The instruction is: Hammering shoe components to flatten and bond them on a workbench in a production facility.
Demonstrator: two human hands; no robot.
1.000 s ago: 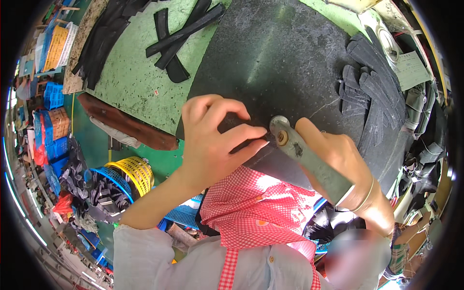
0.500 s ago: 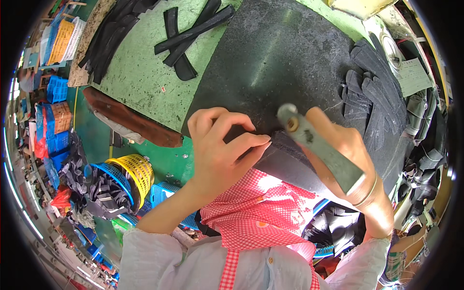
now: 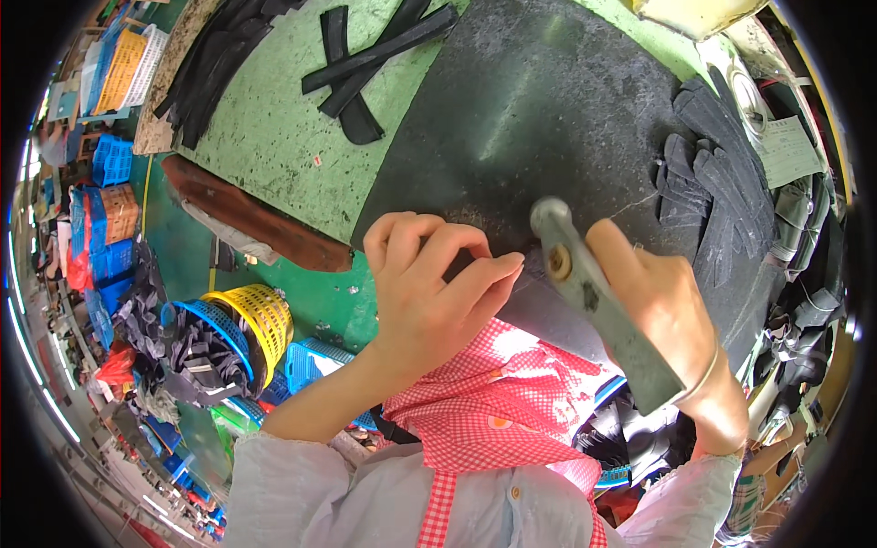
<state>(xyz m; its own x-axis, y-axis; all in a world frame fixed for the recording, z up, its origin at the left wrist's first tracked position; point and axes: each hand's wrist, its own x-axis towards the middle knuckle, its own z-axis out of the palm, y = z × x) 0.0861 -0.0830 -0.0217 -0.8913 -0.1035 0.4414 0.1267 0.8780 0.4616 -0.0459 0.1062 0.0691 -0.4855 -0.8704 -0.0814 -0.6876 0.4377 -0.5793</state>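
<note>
My right hand (image 3: 658, 292) grips a hammer (image 3: 607, 324), its fingers wrapped round the handle, which is mostly hidden. The long grey metal head slants over the black mat (image 3: 512, 137), with its round face to the left of my knuckles. My left hand (image 3: 434, 288) lies at the mat's near edge, fingers bent and thumb pressed to the fingertips. They pinch the end of a dark strip, of which little shows beside the hammer head. A small gap separates the hammer from my left fingertips.
Black strips lie crossed (image 3: 365, 68) and in a pile (image 3: 219, 68) on the green tabletop. More dark strips (image 3: 708, 178) are stacked at the mat's right. A brown curved piece (image 3: 256, 215) edges the table. Left below stand a yellow basket (image 3: 265, 315) and a blue basket (image 3: 224, 333).
The hammer head has tilted steeper, its rear end swinging down and left. My left hand stays pinched near the mat's edge. The whole view has shifted slightly.
</note>
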